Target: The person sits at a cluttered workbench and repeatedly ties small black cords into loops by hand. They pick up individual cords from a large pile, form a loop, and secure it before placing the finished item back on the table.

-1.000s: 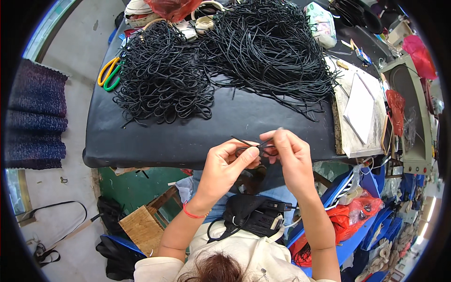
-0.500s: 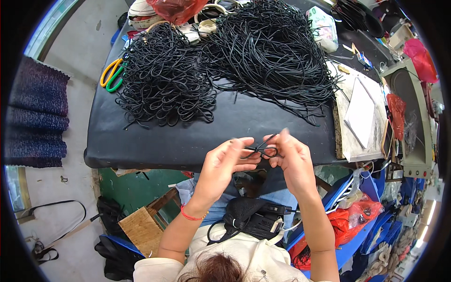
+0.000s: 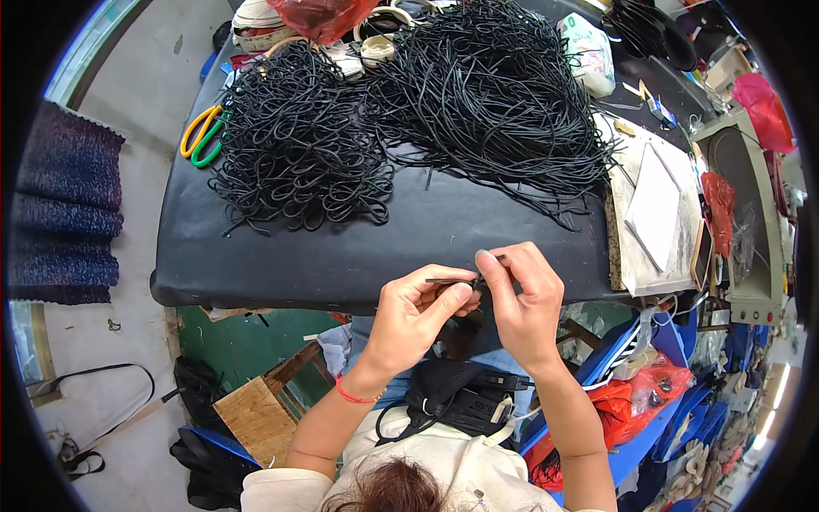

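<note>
Both hands meet in front of me, just over the near edge of the black-covered table [image 3: 281, 264]. A short black cord [image 3: 450, 281] is pinched between thumb and fingers of my left hand [image 3: 416, 320]; one end sticks out past the fingers. My right hand [image 3: 525, 299] grips the same cord close by, thumb pressed on it, with a short end showing beyond. Fingers hide most of the cord's middle. Beyond my hands lie a heap of looped black cords [image 3: 299, 145] on the left and a larger heap of straighter black cords [image 3: 503, 102] on the right.
Scissors with yellow and green handles [image 3: 205, 136] lie left of the looped heap. On the right is a pale board [image 3: 674, 192] with a white sheet on it. A red plastic bag [image 3: 324, 17] sits at the back. A wooden stool [image 3: 256, 418] stands below, left.
The open bow-like loops of cord between my hands are no longer visible. My fingers have closed in on the cord, and both hands have drawn closer together.
</note>
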The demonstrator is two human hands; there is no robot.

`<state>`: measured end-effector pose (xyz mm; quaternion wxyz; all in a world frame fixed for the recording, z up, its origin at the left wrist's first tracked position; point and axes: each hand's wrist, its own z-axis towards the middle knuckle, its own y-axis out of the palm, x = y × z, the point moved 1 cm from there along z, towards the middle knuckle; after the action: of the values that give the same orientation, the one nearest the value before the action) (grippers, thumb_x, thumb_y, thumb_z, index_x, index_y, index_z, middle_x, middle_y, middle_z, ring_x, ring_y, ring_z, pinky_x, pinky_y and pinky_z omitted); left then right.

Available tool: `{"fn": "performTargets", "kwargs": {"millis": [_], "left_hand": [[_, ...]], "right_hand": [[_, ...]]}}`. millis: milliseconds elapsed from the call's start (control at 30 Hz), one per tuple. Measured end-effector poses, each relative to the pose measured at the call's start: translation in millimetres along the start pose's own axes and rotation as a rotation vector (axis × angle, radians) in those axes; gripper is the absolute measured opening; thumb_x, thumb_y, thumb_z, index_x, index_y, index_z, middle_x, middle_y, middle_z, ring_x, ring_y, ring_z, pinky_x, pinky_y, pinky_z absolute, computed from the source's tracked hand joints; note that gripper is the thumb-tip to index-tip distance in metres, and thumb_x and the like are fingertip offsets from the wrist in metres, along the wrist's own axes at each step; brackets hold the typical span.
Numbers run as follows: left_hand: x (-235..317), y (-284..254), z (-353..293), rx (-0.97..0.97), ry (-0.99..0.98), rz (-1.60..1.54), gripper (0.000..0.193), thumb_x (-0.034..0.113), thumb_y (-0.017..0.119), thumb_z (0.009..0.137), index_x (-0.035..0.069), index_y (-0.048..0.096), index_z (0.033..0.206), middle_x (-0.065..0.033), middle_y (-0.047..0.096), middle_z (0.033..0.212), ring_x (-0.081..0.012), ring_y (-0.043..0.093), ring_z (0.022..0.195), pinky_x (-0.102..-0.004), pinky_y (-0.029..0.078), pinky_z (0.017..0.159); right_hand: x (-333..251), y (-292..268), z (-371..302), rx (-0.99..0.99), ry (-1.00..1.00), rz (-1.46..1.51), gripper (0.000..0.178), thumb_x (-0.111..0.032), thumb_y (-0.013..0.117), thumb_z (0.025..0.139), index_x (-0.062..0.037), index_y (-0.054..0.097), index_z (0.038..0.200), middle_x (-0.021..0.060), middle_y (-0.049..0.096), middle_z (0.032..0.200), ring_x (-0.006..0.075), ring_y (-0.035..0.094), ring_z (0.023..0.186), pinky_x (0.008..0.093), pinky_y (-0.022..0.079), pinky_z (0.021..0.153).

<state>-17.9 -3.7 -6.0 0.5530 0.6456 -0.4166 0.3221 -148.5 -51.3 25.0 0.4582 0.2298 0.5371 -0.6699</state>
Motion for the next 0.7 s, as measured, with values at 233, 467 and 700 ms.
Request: {"fn": "performTargets", "kwargs": {"millis": [233,467,700], "left_hand": [[15,-10,7,0.026,0.046,0.105,0.013,0.005,0.056,0.088,-0.001,0.061,0.098,-0.005,0.062,0.085,-0.0083,0.058,0.076,-0.0217,0.048,0.07],[129,-88,63,0.641,0.68,1.18,0.014,0.016,0.067,0.077,0.004,0.068,0.085,-0.0131,0.058,0.1,-0.024,0.053,0.098,-0.0355,0.039,0.088],[115,-68,58,0.799,1.023,1.292,0.026,0.013,0.068,0.076,0.005,0.06,0.1,-0.0104,0.056,0.105,-0.0274,0.048,0.104,-0.0378,0.036,0.091]], "right_hand": [[10,-1,13,-0.103,0.093,0.022,0.01,-0.009,0.063,0.081,0.0002,0.062,0.077,0.0092,0.056,0.066,0.0189,0.054,0.058,0.0296,0.042,0.055],[60,0,76,0.078,-0.34,-0.477,0.011,-0.01,0.064,0.077,-0.007,0.064,0.087,0.0058,0.056,0.085,0.0245,0.051,0.079,0.0346,0.041,0.071],[74,14,79,0.046,-0.38,-0.604,0.01,-0.013,0.063,0.077,-0.0094,0.062,0.086,0.0022,0.057,0.082,0.021,0.051,0.081,0.0339,0.036,0.072]]}}
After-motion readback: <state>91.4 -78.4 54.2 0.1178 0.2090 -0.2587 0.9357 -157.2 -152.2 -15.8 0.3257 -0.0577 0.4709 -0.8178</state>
